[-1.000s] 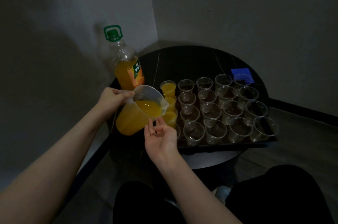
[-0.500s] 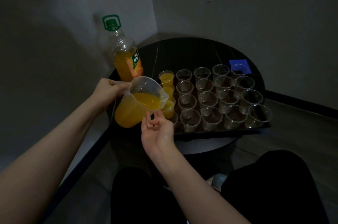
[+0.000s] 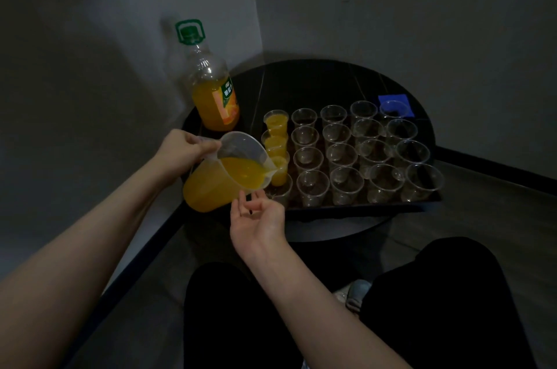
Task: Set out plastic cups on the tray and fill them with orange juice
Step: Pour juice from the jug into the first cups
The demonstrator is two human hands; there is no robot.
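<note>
My left hand [image 3: 184, 150] grips the handle of a clear measuring jug [image 3: 223, 176] of orange juice. The jug is tilted with its spout over the left column of cups. My right hand [image 3: 256, 215] is cupped palm-up under the jug's front, holding nothing. A dark tray [image 3: 361, 207] carries rows of clear plastic cups. Three cups in the left column hold juice [image 3: 275, 121]; the nearest cup of that column [image 3: 281, 192] looks empty. The other cups [image 3: 346, 183] are empty.
An orange juice bottle [image 3: 215, 97] with a green cap stands left of the tray by the wall. A blue square [image 3: 394, 103] lies behind the far-right cup. The tray rests on a round black table [image 3: 316, 79] in a corner. My dark-trousered legs are below.
The view has shifted a little. The jug stays tilted over the left column, and the third cup now shows more juice. My right hand keeps its place under the jug.
</note>
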